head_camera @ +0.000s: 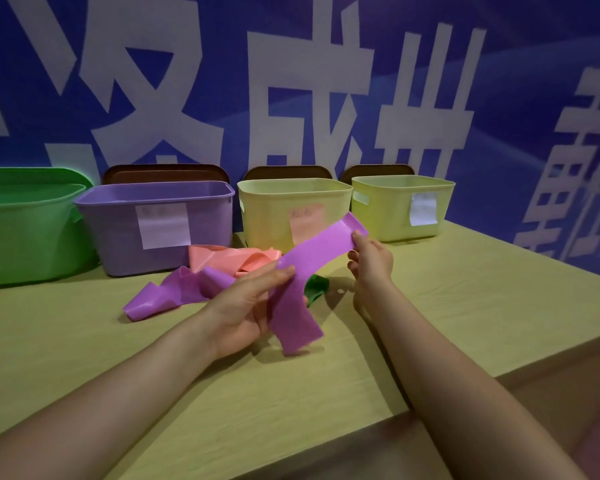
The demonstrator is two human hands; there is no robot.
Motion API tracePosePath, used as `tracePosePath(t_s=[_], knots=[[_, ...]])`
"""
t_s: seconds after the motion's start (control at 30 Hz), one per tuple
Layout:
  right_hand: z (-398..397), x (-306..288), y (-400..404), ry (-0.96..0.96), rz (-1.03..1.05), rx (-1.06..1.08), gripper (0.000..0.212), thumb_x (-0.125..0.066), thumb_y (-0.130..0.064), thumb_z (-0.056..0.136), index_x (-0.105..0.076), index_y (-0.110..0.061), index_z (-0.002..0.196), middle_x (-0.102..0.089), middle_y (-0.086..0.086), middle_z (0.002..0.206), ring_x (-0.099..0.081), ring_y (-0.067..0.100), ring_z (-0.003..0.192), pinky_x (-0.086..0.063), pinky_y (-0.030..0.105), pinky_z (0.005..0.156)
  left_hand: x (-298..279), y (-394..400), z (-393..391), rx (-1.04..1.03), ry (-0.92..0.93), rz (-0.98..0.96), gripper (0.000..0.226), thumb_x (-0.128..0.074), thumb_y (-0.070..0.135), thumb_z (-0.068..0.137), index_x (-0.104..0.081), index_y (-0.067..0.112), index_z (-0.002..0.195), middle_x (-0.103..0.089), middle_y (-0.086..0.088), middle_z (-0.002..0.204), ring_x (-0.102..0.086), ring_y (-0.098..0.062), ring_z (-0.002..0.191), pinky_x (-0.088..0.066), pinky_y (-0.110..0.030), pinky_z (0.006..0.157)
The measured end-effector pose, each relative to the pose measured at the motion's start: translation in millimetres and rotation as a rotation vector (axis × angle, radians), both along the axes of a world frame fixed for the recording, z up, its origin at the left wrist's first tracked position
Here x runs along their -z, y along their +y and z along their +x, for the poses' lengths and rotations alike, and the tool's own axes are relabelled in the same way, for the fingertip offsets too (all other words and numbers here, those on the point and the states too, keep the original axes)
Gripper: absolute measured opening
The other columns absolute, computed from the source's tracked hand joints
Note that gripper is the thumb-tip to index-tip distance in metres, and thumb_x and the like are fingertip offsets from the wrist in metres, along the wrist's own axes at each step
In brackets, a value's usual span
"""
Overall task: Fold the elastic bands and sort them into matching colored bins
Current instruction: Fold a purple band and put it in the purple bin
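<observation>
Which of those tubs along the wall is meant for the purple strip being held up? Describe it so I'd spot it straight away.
Look along the blue wall with big white characters, where four tubs stand in a row on the table. The purple bin is second from the left, between the green bin and two pale yellow ones. It alone is purple, with a white label on its front.

Both forearms are bare; left hand (246,306) and right hand (369,258) ungloved.

Green bin (25,230): cut off by the left edge. Green band (315,289): mostly hidden behind the purple band (312,261). Bin labels (162,225): writing too blurred to read.
</observation>
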State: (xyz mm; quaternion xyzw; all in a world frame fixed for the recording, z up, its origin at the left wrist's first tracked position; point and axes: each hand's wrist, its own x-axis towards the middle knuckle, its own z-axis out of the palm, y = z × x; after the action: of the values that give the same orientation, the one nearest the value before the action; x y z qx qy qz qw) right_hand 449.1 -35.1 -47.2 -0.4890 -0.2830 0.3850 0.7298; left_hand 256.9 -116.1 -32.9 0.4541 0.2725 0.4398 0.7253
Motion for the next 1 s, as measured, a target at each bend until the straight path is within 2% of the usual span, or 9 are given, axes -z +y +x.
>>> tracePosePath(t_s=[0.07,0.2,0.3,0.4,0.53,0.6,0.83,0.93,1.0], knots=[[4.9,4.3,3.5,-0.012,-0.009,0.012,0.020,-0.059,-0.019,0.094,-0.053,-0.016,0.074,-0.050,0.001,0.066,-0.041,0.011,0.054,-0.033,0.017,0.042,-0.3,-0.1,-2.2,0.065,0.035,0.052,0.019,-0.068,0.014,0.072,-0.077,0.019,0.087,-0.072,-0.002,0.078,-0.066,-0.011,0.061,-0.053,-0.020,0.058],[14.1,7.5,5.8,-0.015,-0.064,0.098,0.023,-0.058,-0.020,0.093,-0.051,-0.016,0.071,-0.049,0.000,0.064,-0.040,0.015,0.053,-0.034,0.023,0.049,19.6,19.2,-1.9,-0.283,0.922,0.784,0.032,-0.069,0.015,0.085,-0.065,0.020,0.117,-0.064,0.006,0.112,-0.058,-0.010,0.102,-0.042,-0.019,0.082],[20.1,6.1,5.4,-0.055,-0.084,0.130,0.017,-0.056,-0.021,0.094,-0.053,-0.015,0.078,-0.053,0.000,0.069,-0.042,0.016,0.059,-0.037,0.025,0.055,23.0,31.4,-7.4,-0.420,1.033,0.768,0.031,-0.058,0.014,0.093,-0.061,0.010,0.123,-0.061,0.001,0.117,-0.054,-0.014,0.108,-0.031,-0.016,0.078],[20.3,5.6,6.0,-0.112,-0.052,0.134,0.010,-0.055,-0.019,0.094,-0.057,-0.010,0.093,-0.055,0.000,0.072,-0.049,0.016,0.061,-0.040,0.024,0.055,22.5,38.8,-17.0,-0.424,1.210,0.734,0.024,-0.053,0.024,0.096,-0.068,0.009,0.109,-0.067,-0.004,0.110,-0.057,-0.017,0.095,-0.035,-0.025,0.072],[22.2,6.8,3.9,-0.125,-0.051,0.160,0.016,-0.057,-0.023,0.094,-0.057,-0.012,0.105,-0.061,-0.001,0.079,-0.059,0.009,0.058,-0.043,0.020,0.046,12.7,35.9,-25.6,-0.335,1.235,0.737,0.037,-0.050,0.037,0.096,-0.070,0.008,0.084,-0.062,-0.003,0.077,-0.052,-0.012,0.069,-0.036,-0.025,0.060],[23.5,7.3,2.1,-0.117,-0.056,0.181,0.017,-0.059,-0.024,0.093,-0.059,-0.011,0.105,-0.062,-0.001,0.078,-0.058,0.009,0.055,-0.042,0.019,0.044,9.7,33.6,-25.5,-0.304,1.200,0.731,0.033,-0.051,0.039,0.095,-0.069,0.013,0.086,-0.061,0.003,0.077,-0.052,-0.008,0.069,-0.037,-0.020,0.060],[17.2,5.3,3.4,-0.171,-0.052,0.077,0.014,-0.059,-0.022,0.093,-0.058,-0.009,0.088,-0.055,0.003,0.066,-0.044,0.012,0.043,-0.038,0.021,0.042,18.4,26.4,-20.0,-0.064,1.257,0.902,0.023,-0.052,0.034,0.095,-0.059,0.020,0.077,-0.062,-0.001,0.076,-0.056,-0.020,0.073,-0.045,-0.038,0.071],[6.7,5.8,1.5,-0.295,-0.065,0.002,0.014,-0.057,-0.020,0.093,-0.059,-0.007,0.091,-0.051,0.002,0.063,-0.041,0.013,0.044,-0.034,0.021,0.039,19.0,23.4,-19.9,0.044,1.079,0.852,0.029,-0.056,0.025,0.085,-0.052,0.017,0.058,-0.044,0.004,0.053,-0.040,-0.012,0.052,-0.034,-0.031,0.055],[-1.3,5.2,-0.7,-0.377,-0.073,-0.054,0.013,-0.056,-0.019,0.093,-0.059,-0.007,0.094,-0.049,0.001,0.061,-0.040,0.012,0.045,-0.031,0.019,0.038,18.0,24.3,-23.8,0.079,1.078,0.836,0.031,-0.053,0.034,0.074,-0.045,0.017,0.049,-0.035,0.002,0.049,-0.032,-0.012,0.049,-0.027,-0.028,0.051]])
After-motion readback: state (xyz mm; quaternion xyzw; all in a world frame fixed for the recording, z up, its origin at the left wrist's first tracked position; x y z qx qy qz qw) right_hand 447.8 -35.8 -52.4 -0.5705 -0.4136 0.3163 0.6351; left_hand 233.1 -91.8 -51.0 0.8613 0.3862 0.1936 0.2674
